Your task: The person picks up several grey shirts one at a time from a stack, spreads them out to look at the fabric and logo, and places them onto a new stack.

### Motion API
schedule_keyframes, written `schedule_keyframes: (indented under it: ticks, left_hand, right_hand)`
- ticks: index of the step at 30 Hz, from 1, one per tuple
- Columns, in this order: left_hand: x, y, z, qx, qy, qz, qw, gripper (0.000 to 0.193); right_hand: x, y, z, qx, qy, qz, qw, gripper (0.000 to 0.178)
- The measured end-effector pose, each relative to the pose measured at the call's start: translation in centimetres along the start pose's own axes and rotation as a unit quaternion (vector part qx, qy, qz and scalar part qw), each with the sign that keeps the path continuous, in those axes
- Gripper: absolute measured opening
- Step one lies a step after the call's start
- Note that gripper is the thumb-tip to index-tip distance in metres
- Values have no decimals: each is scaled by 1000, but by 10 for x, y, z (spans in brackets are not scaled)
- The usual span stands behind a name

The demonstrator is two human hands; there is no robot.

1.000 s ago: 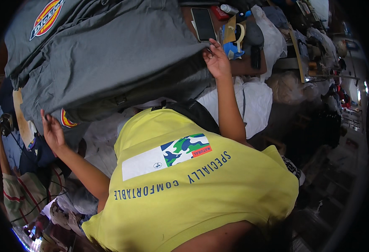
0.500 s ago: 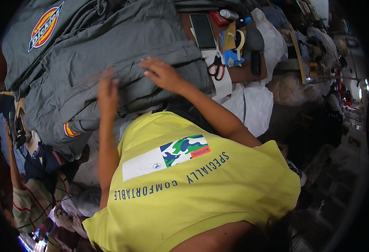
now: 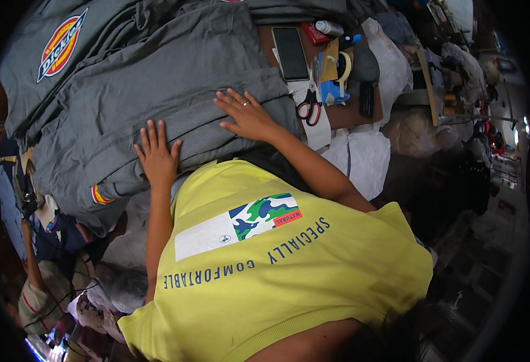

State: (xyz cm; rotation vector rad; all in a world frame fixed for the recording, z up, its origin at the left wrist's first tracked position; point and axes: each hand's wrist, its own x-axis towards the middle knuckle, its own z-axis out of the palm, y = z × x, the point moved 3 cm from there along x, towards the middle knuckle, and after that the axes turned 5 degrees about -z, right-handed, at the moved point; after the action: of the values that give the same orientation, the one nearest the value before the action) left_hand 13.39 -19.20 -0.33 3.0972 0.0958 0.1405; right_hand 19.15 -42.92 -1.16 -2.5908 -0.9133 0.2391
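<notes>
Cloth [image 3: 144,90] under flat left hand [image 3: 158,158], flat right hand [image 3: 250,120]

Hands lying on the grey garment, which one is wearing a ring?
The right hand, the one nearer the scissors: a ring shows on one finger, while none shows on the left hand.

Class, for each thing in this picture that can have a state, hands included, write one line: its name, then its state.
Grey cloth: spread out, wrinkled
Left hand: palm down on the cloth, fingers spread
Right hand: palm down on the cloth, fingers apart
Phone: lying face up, screen dark
Scissors: lying flat; blade opening hard to tell
Silver cylinder: on its side
White plastic: crumpled
</notes>
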Motion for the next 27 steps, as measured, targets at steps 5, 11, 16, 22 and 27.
schedule_keyframes:
  ticks: [5,11,16,22,27]
  left_hand:
    - [0,-23,1,20,36,-67,997,67]
    - [-2,-36,-17,156,4,-140,978,71]
    - [-2,-51,-17,111,-24,-187,976,70]
    - [35,-23,-31,121,-53,-198,971,50]
    - [74,17,-15,-75,-10,15,997,26]
  right_hand:
    - [2,2,-2,21,-56,3,998,61]
    - [2,4,-3,30,-80,3,996,63]
    - [2,6,-1,33,-84,-2,996,63]
    - [3,7,0,29,-70,-13,997,63]
    - [20,-2,-24,29,11,-35,999,47]
